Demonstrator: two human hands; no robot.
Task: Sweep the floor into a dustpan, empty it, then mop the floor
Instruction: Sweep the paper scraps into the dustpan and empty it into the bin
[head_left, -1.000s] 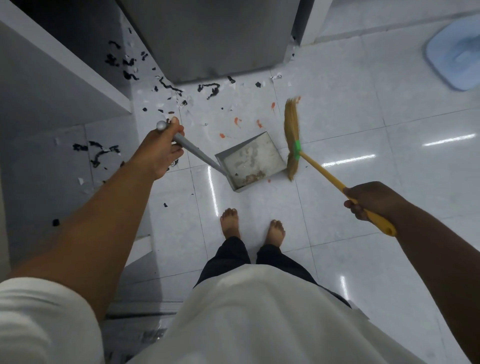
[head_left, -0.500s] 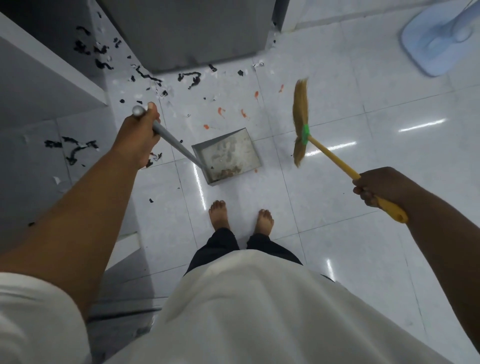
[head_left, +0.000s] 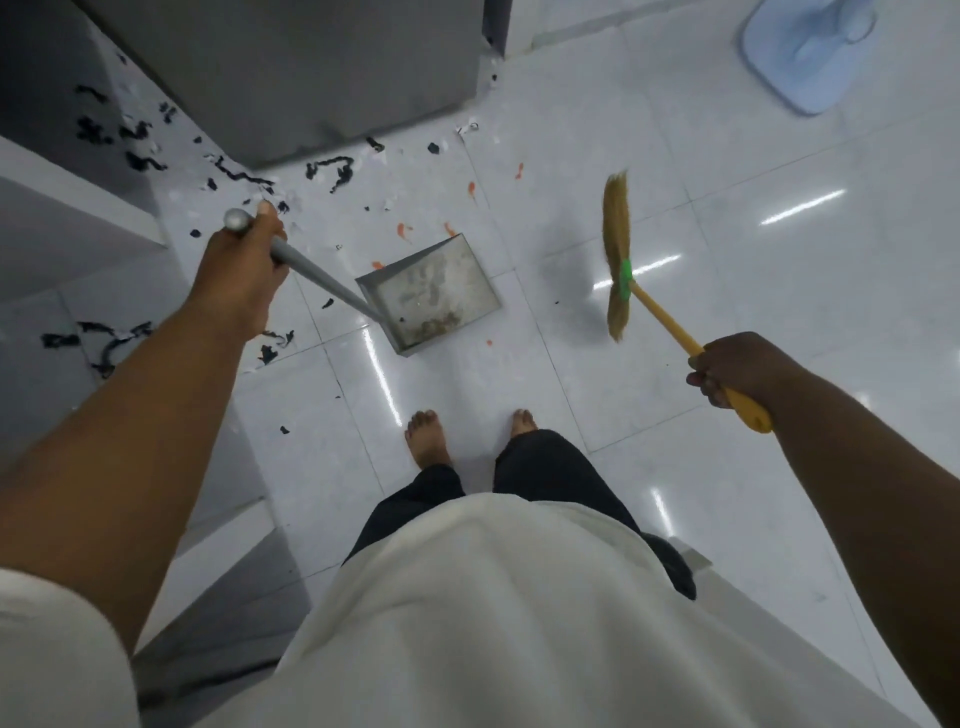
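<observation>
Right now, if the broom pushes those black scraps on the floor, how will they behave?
The black scraps look thin and curled, so probably light and floppy, likely to scatter. The glossy floor tiles should let them slide. Tiny flecks may slip past the broom.

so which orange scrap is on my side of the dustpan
The lone orange scrap by the closed back edge of the dustpan; every other orange bit lies farther from the feet.

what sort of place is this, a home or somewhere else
Probably a room in a home, perhaps a kitchen: glossy white floor tiles, a tall grey cabinet or appliance standing on them, and a pale blue base of what looks like a standing fan.
</observation>
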